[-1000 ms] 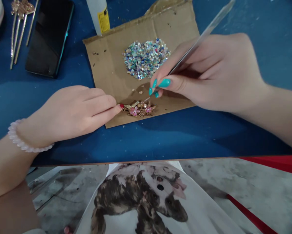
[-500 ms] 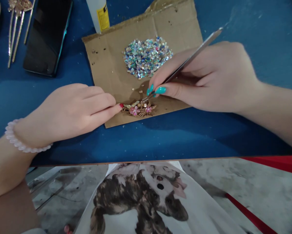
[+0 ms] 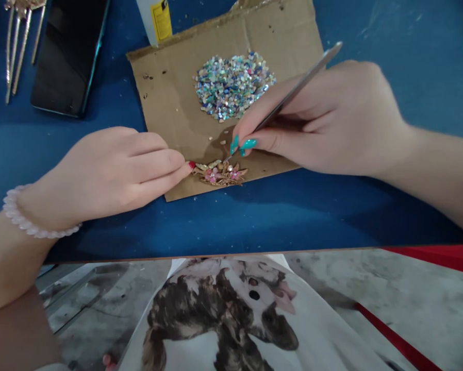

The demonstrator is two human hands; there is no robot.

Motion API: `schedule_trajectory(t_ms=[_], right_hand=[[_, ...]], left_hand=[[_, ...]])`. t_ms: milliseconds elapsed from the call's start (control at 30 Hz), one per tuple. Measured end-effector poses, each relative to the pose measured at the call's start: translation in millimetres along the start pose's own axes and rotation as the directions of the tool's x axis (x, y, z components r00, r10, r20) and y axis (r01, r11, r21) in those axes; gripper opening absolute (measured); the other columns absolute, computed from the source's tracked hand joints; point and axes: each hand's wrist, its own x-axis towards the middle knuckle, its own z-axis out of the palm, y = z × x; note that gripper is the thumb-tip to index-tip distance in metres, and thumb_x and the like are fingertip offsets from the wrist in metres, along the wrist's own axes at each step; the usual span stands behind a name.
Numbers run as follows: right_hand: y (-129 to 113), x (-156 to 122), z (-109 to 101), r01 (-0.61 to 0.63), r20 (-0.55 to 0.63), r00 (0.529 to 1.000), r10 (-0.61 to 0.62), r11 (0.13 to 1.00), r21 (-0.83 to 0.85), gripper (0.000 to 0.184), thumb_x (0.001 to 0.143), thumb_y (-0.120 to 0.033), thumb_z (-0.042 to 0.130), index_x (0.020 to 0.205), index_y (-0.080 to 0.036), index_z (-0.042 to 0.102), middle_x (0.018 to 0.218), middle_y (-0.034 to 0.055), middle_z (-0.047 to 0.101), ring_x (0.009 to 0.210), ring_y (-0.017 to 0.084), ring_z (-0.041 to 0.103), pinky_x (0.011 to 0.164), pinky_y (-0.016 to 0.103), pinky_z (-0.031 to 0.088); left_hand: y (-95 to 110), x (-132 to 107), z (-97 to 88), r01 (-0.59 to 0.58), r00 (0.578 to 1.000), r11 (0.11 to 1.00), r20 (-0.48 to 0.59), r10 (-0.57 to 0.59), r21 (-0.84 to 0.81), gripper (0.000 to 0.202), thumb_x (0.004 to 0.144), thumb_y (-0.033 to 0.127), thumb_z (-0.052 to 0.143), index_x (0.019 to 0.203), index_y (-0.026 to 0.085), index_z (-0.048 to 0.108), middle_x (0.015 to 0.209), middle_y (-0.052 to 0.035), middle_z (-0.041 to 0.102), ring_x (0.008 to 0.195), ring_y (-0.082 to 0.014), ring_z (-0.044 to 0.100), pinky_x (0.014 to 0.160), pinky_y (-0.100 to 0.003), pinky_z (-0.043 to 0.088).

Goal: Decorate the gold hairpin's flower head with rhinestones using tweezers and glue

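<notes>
My right hand (image 3: 332,118) is closed around slim metal tweezers (image 3: 297,90), their shaft slanting up to the right. The tweezer tips touch the upper edge of a gold ornament (image 3: 226,178) with pink flowers, pale stones and leaf shapes. At its left end, my left hand (image 3: 119,170) pinches the ornament with its fingertips; the thumb is hidden below. The ornament lies near the front edge of a cardboard sheet (image 3: 165,113). Just above it are a few loose pale chips (image 3: 222,142), and farther back a pile of shiny multicoloured chips (image 3: 231,85).
A white bottle with a yellow label (image 3: 160,23) stands at the cardboard's back edge. To the left lie a black phone (image 3: 69,56) and gold-pronged hair forks (image 3: 18,51). The blue tabletop (image 3: 224,226) ends just in front of my body.
The tweezers and right fingers have shifted slightly left, with the tips now lower at the ornament. My left hand keeps its place on the ornament. The whole view has moved a little.
</notes>
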Motion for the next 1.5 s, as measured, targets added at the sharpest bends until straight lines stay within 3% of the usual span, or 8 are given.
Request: schedule_trajectory(t_ms=[400, 600, 733, 867, 1000, 1167, 1367, 1500], right_hand=[[-8.0, -5.0, 6.3, -0.053, -0.006, 0.999, 0.053, 0.996, -0.075, 0.022, 0.096, -0.026, 0.053, 0.091, -0.030, 0.074, 0.087, -0.0105, 0.076, 0.073, 0.011, 0.073, 0.063, 0.023, 0.057], [-8.4, -3.9, 5.5, -0.053, -0.018, 0.998, 0.053, 0.999, -0.005, 0.020, 0.095, -0.021, 0.056, 0.090, -0.026, 0.074, 0.086, -0.0089, 0.076, 0.073, 0.010, 0.072, 0.065, 0.020, 0.056], [-6.7, -1.9, 3.5, -0.066, 0.007, 0.998, 0.065, 0.994, 0.085, 0.018, 0.095, -0.023, 0.057, 0.089, -0.025, 0.074, 0.085, -0.0057, 0.076, 0.075, 0.010, 0.072, 0.065, 0.020, 0.055], [-6.7, -1.2, 4.1, -0.105, 0.013, 0.994, 0.104, 0.974, 0.199, 0.015, 0.094, -0.021, 0.059, 0.086, -0.024, 0.072, 0.080, -0.0045, 0.074, 0.073, 0.011, 0.071, 0.064, 0.021, 0.055], [-6.9, -1.7, 4.7, -0.107, -0.029, 0.992, 0.120, 0.954, 0.279, 0.010, 0.092, -0.021, 0.064, 0.083, -0.022, 0.070, 0.077, -0.0039, 0.072, 0.069, 0.010, 0.069, 0.059, 0.021, 0.053], [-5.7, -1.7, 2.4, -0.133, -0.038, 0.986, 0.160, 0.911, 0.391, 0.019, 0.092, -0.038, 0.070, 0.083, -0.021, 0.068, 0.072, -0.0018, 0.072, 0.065, 0.011, 0.069, 0.058, 0.022, 0.054], [0.3, -3.3, -0.6, -0.060, -0.088, 0.992, 0.092, 0.950, 0.307, 0.009, 0.091, -0.027, 0.070, 0.085, -0.020, 0.070, 0.075, -0.0015, 0.073, 0.066, 0.009, 0.068, 0.057, 0.019, 0.051], [2.8, -5.5, -1.2, -0.056, -0.039, 0.997, 0.063, 0.985, 0.164, 0.007, 0.092, -0.025, 0.066, 0.088, -0.022, 0.071, 0.082, -0.0017, 0.075, 0.069, 0.011, 0.069, 0.058, 0.021, 0.051]], left_hand=[[-1.8, 0.7, -1.5, -0.108, 0.994, 0.961, 0.019, 0.107, 0.255, 0.039, 0.100, 0.009, 0.024, 0.125, 0.023, 0.052, 0.113, 0.0015, 0.069, 0.100, -0.0128, 0.065, 0.074, -0.026, 0.058], [0.8, 1.4, -1.8, -0.122, 0.990, 0.966, -0.043, 0.135, 0.229, 0.036, 0.100, 0.007, 0.029, 0.121, 0.018, 0.055, 0.107, -0.0014, 0.071, 0.096, -0.0148, 0.067, 0.070, -0.027, 0.058], [1.6, 1.6, -4.0, -0.031, 0.999, 0.996, 0.033, 0.028, 0.088, 0.043, 0.102, 0.011, 0.023, 0.122, 0.022, 0.058, 0.114, 0.0002, 0.069, 0.104, -0.0150, 0.068, 0.079, -0.027, 0.058], [0.9, 3.6, -2.9, 0.019, 0.999, 1.000, 0.039, -0.020, 0.009, 0.043, 0.104, 0.013, 0.022, 0.116, 0.027, 0.061, 0.113, 0.0003, 0.071, 0.102, -0.0159, 0.069, 0.075, -0.030, 0.057], [1.1, 6.1, -0.8, -0.038, 0.999, 0.996, -0.016, 0.040, 0.081, 0.040, 0.102, 0.009, 0.027, 0.111, 0.022, 0.063, 0.106, -0.0010, 0.072, 0.095, -0.0170, 0.069, 0.069, -0.030, 0.055], [2.1, 6.5, -1.8, -0.089, 0.995, 0.983, -0.019, 0.093, 0.162, 0.038, 0.100, 0.006, 0.030, 0.109, 0.020, 0.064, 0.106, -0.0018, 0.073, 0.093, -0.0171, 0.069, 0.066, -0.029, 0.054], [2.5, 4.3, -0.9, -0.047, 0.999, 0.991, 0.015, 0.046, 0.122, 0.039, 0.101, 0.008, 0.029, 0.113, 0.021, 0.063, 0.109, -0.0022, 0.072, 0.097, -0.0171, 0.068, 0.068, -0.029, 0.052], [1.8, 2.1, -1.1, 0.000, 0.998, 0.998, 0.057, -0.003, 0.059, 0.040, 0.101, 0.009, 0.029, 0.115, 0.023, 0.063, 0.112, -0.0022, 0.072, 0.100, -0.0165, 0.067, 0.070, -0.028, 0.051]])
